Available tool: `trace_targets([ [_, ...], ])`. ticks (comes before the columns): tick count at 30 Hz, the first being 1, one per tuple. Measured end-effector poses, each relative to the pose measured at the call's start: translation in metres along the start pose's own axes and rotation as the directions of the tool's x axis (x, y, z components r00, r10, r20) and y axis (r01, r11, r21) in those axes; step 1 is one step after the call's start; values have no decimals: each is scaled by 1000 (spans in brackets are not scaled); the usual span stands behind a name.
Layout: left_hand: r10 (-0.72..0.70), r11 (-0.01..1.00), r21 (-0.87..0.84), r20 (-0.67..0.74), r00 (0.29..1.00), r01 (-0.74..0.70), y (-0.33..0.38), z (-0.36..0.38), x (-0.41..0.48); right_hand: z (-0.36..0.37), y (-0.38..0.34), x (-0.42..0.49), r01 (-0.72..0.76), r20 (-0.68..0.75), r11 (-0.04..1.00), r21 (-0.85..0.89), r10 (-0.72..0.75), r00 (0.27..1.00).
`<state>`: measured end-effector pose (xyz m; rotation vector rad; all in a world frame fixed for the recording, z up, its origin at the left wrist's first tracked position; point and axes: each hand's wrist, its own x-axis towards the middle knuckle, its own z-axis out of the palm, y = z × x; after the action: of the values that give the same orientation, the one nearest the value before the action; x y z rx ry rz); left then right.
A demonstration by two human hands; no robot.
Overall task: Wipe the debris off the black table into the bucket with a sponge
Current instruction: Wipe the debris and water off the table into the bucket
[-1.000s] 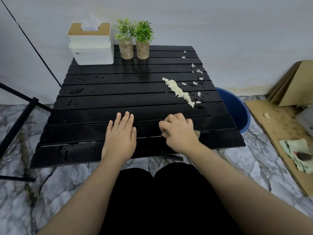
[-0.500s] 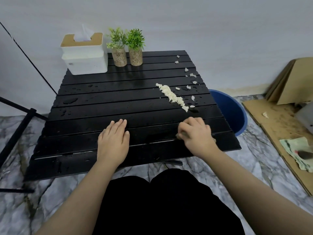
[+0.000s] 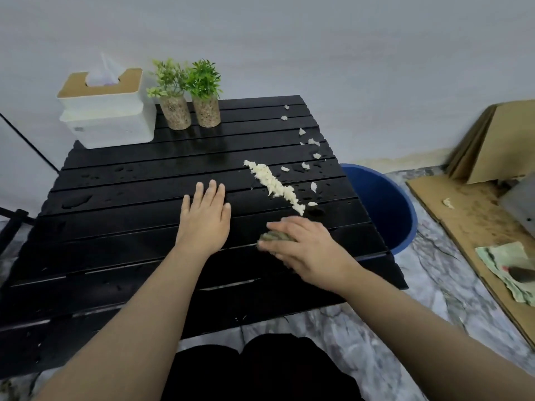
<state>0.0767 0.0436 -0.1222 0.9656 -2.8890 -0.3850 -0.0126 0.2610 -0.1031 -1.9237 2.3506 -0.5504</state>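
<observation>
A diagonal line of pale debris [image 3: 275, 185] lies on the wet black slatted table [image 3: 121, 204], with loose bits [image 3: 308, 140] scattered toward the far right edge. My right hand [image 3: 307, 248] presses a greenish sponge [image 3: 273, 236] onto the table just below the near end of the debris line; most of the sponge is hidden under my fingers. My left hand [image 3: 204, 217] rests flat on the table, fingers apart, to the left of the debris. A blue bucket [image 3: 385, 204] stands on the floor against the table's right edge.
A white tissue box [image 3: 107, 117] and two small potted plants [image 3: 188, 96] stand at the table's back left. Cardboard sheets [image 3: 477, 204] and a crumpled cloth [image 3: 509, 267] lie on the floor to the right. A black stand leg [image 3: 14, 224] is at the left.
Both hands have moved forward over the table toward the debris. My right hand with the sponge now sits just below the near end of the debris line. The camera has tilted down.
</observation>
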Motion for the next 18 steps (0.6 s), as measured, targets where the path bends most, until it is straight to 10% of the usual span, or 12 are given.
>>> trace_targets([
  [5,8,999,32,-7,1000,-8,-3,6,0,-11,17,28,-135,-72,989,65,140,988],
  [12,20,999,40,-20,1000,-19,-3,9,1,-2,-3,-35,289,85,956,58,-293,952],
  [18,1,1000,-17,-12,1000,-1,-2,5,3,-16,45,29,19,-8,999,-32,-19,1000],
])
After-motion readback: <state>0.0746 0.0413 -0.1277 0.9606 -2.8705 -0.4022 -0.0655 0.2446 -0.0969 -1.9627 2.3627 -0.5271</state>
